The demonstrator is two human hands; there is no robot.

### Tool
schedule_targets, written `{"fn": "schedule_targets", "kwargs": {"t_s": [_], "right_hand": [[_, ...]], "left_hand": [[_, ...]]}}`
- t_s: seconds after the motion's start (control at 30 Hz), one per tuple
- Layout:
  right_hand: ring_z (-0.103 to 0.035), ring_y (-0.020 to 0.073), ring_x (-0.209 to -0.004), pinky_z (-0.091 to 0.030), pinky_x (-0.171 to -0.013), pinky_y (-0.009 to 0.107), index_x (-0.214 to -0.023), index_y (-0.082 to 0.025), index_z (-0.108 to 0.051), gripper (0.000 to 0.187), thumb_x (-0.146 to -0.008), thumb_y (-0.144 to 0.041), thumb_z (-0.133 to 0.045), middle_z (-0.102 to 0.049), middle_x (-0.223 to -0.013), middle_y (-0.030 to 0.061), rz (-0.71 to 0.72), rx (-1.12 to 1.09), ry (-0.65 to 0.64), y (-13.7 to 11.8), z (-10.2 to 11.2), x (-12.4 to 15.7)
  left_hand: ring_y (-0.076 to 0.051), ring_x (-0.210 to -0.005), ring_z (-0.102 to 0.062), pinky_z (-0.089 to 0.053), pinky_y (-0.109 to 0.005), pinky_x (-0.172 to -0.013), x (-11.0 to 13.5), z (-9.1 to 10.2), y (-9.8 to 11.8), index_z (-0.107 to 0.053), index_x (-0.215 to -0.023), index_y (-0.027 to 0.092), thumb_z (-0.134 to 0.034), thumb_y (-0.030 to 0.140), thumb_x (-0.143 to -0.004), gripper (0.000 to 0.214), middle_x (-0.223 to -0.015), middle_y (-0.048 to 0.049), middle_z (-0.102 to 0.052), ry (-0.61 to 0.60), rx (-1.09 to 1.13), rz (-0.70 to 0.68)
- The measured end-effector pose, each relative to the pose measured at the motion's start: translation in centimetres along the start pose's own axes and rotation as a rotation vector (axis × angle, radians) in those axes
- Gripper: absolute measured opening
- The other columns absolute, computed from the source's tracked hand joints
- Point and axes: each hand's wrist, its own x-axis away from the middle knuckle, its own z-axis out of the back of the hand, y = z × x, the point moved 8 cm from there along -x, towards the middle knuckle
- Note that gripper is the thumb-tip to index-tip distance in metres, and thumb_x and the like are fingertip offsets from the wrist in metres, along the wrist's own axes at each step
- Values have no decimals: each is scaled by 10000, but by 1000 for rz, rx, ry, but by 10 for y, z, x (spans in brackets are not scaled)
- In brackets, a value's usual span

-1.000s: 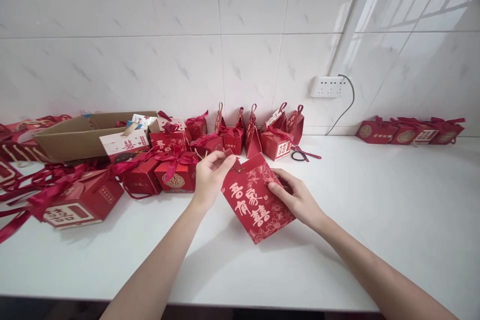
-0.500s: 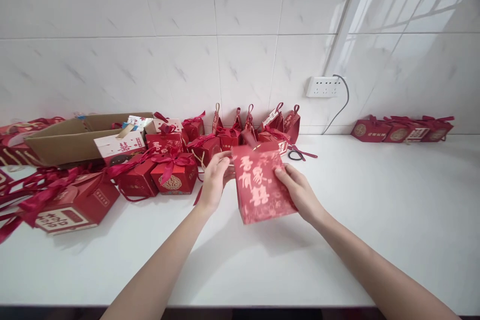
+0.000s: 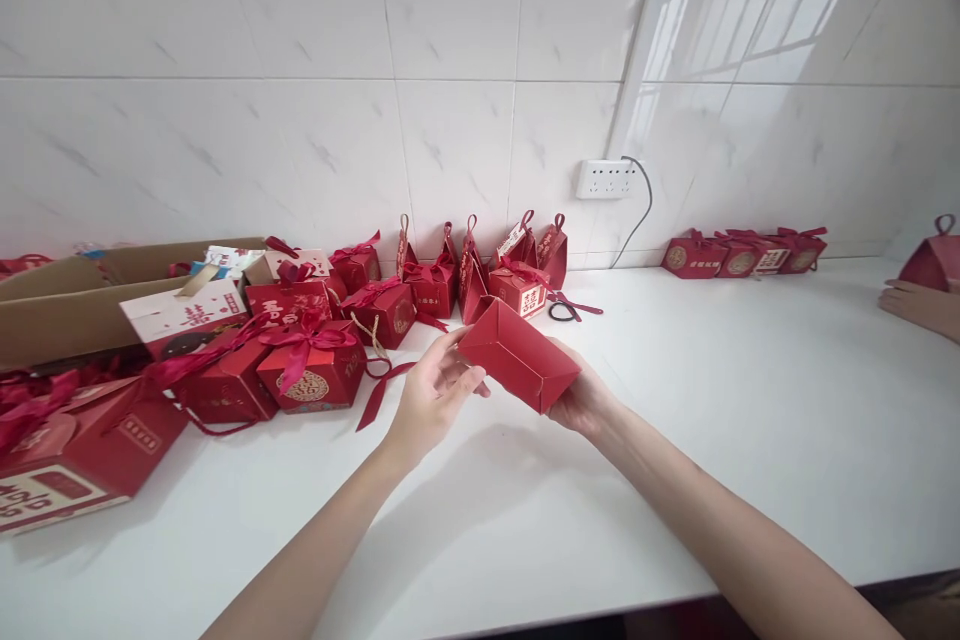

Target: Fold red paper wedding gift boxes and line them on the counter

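A red paper gift bag (image 3: 519, 362) is held above the white counter (image 3: 675, 420), tipped so its folded bottom faces me. My left hand (image 3: 433, 393) grips its left end with curled fingers. My right hand (image 3: 581, 400) supports it from below and behind on the right, mostly hidden by the bag. A red ribbon (image 3: 379, 395) trails down on the counter beside my left hand.
Several red gift boxes with bows (image 3: 307, 365) and small red bags (image 3: 480, 270) crowd the left and back by the tiled wall. A cardboard box (image 3: 67, 305) stands far left. Another person's hand (image 3: 919, 305) with a red box (image 3: 934, 260) is at the right edge. A wall socket (image 3: 604, 178) has a cable.
The bag was lifted off the counter and turned from flat, printed face up, to bottom toward me. The view swung right, bringing another person's hand into sight.
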Motion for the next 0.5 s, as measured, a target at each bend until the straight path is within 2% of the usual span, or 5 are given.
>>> {"fn": "schedule_targets", "kwargs": {"t_s": [0.07,0.17,0.27,0.4,0.5], "right_hand": [[-657,181,-807,-555,-673,298,-883,-186,-639,121,-836,-265,-560,-697,-890,42,0,-43,-15,1,-4,2],[-657,150,-703,-562,-629,274,-836,-180,-626,107,-843,-224,-529,-687,-781,22,-75,-165,32,9,-4,6],[-654,145,-636,-578,-626,306,-847,-173,-610,146,-876,-232,-480,-674,-740,19,-137,-224,43,16,-6,10],[-675,160,-713,-589,-682,344,-938,-178,-594,167,-908,-249,-446,-688,-852,40,-118,-279,34,18,-11,14],[-664,158,-705,-586,-653,330,-949,-195,-586,146,-901,-281,-477,-680,-860,33,-99,-263,58,18,-11,15]], "left_hand": [[-139,-638,-626,-527,-302,-680,1,2,1,-493,-1177,186,-632,370,-817,427,-773,3,-608,22,-3,-15],[-122,-621,-624,-525,-289,-696,2,5,2,-493,-1175,196,-623,368,-831,406,-791,5,-626,42,-8,-25],[-124,-651,-635,-523,-282,-699,2,5,3,-468,-1210,204,-600,370,-850,418,-855,-13,-648,46,-1,-32],[-140,-684,-643,-518,-280,-672,0,4,5,-444,-1230,192,-563,367,-870,417,-888,-32,-655,41,21,-45],[-148,-698,-642,-516,-294,-687,0,3,3,-428,-1246,195,-536,364,-879,418,-876,-32,-649,31,20,-31]]}}
